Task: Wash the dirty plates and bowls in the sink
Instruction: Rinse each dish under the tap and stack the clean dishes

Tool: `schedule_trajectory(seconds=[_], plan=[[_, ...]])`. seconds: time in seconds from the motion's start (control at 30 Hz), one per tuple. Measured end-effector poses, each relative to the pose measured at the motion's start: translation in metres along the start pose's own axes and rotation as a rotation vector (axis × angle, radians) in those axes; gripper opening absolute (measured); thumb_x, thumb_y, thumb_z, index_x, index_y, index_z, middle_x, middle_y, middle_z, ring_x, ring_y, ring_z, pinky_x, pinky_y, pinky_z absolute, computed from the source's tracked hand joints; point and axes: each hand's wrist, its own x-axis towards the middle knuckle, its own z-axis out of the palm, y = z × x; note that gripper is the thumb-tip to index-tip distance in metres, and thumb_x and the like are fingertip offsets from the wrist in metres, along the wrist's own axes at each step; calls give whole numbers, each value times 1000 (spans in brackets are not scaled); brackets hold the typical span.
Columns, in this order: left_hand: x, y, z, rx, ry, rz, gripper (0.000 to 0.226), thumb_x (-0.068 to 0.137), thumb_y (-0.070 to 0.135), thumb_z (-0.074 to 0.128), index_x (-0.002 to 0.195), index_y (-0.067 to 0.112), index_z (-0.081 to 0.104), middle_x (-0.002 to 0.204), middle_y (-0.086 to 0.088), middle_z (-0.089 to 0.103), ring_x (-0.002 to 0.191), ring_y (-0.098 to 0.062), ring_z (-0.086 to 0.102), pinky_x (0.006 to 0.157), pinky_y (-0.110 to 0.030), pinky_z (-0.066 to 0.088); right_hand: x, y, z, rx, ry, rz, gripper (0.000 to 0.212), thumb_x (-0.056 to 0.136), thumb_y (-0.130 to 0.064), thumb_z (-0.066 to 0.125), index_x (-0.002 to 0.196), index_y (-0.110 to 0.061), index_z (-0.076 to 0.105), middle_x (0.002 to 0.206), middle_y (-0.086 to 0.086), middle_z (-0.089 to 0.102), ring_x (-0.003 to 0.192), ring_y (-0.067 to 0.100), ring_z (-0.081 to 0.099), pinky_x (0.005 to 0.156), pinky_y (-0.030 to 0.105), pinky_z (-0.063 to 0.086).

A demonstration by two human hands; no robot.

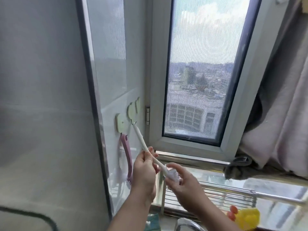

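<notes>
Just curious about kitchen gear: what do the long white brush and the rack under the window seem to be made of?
Long white brush: probably plastic; the smooth, matte handle is one even colour, with pale bristles at its head. Silver wire rack: apparently stainless or chromed metal; thin parallel bars with bright glints.

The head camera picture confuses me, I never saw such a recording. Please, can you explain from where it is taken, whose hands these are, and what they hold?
There is no machine. A person wears one camera on the head, looking forward and down at their own hands. The left hand grips the handle of a white brush whose top end sits at a wall hook. The right hand holds its bristle head. A pink brush hangs beside it. Behind are a window and a metal rack; a faucet shows below.
</notes>
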Motion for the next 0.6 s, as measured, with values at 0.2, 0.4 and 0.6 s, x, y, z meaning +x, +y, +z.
schedule_trajectory(seconds=[0.2, 0.4, 0.6], plan=[[-28, -57, -22, 206, -10, 52, 33, 105, 22, 60, 138, 28, 55, 120, 3, 67, 106, -10, 72, 96, -33, 57, -6, 13, 13, 65, 4, 83, 56, 92, -46, 71, 141, -58, 46, 115, -15, 72, 89, 3, 72, 79, 26, 57], [-93, -140, -46, 484, -17, -141, 33, 97, 9, 65, 121, 30, 57, 107, -5, 66, 90, -23, 65, 84, -38, 57, -54, 67, -40, 44, 93, 203, 48, 93, -28, 71, 136, -45, 59, 109, -14, 69, 79, 23, 68, 81, 41, 59], [-168, -230, -48, 797, -475, -400, 12, 85, 12, 85, 87, 8, 73, 66, -3, 67, 58, -14, 60, 55, -29, 51, -163, 180, -101, -53, 351, 498, 32, 95, -16, 67, 118, -38, 67, 96, -9, 69, 76, 4, 61, 74, 16, 47]])
